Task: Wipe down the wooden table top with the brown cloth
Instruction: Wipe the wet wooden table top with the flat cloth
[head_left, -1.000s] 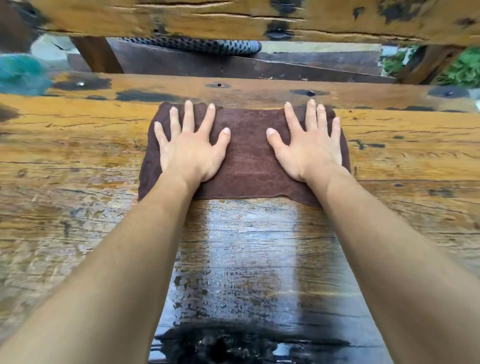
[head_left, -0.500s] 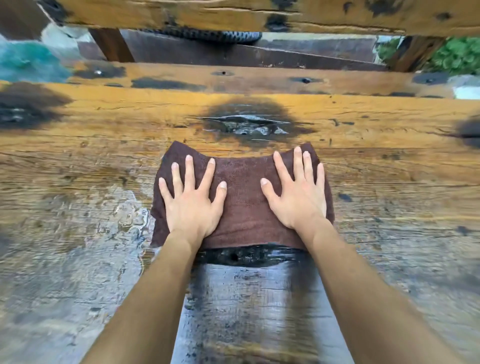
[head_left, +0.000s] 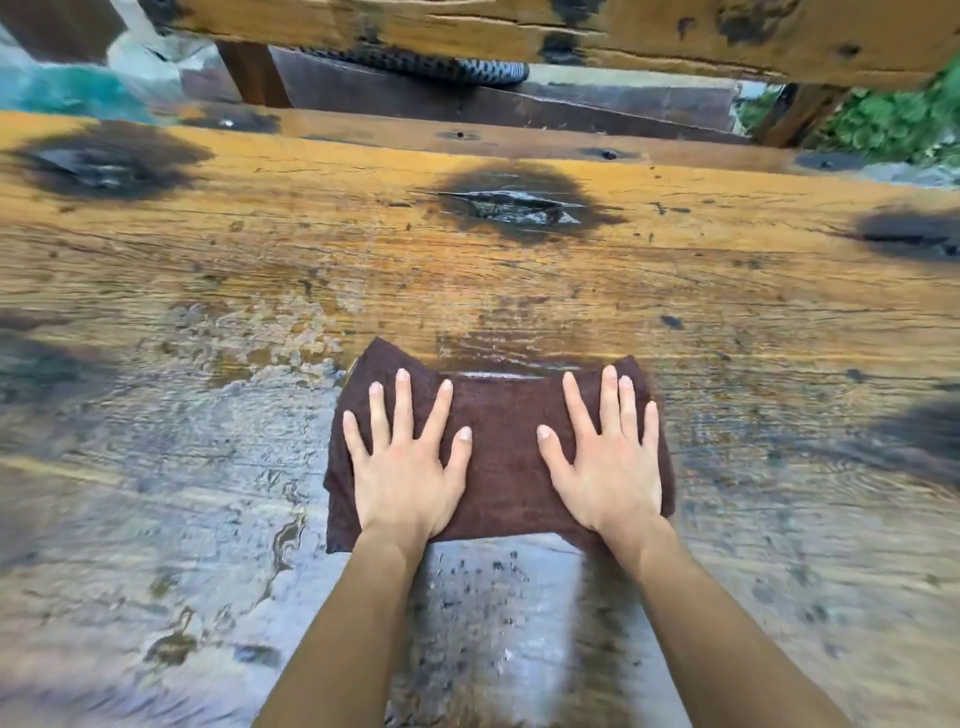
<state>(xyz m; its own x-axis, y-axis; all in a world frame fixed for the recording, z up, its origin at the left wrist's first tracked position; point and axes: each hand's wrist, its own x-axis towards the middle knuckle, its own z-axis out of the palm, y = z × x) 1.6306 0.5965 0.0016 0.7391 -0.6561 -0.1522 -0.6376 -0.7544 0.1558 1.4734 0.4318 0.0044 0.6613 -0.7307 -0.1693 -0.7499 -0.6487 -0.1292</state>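
wooden table top (head_left: 311, 249): rough weathered planks, grain running left to right. far half orange-brown, near half grey and glossy with water. standing water film (head_left: 249, 364) on the left side, ragged outline, beaded in places. dark cracked knot (head_left: 514, 205) at the centre of the far half, wet inside the crack. second dark patch (head_left: 104, 161) far left, third dark patch (head_left: 914, 234) far right. brown cloth (head_left: 501, 457) lies flat on the top at centre, spread wide left to right, its far edge dipping inward in the middle. thin line of water (head_left: 498, 373) touches that far edge. speckled strip (head_left: 493, 597) just nearside of the cloth, blurred.
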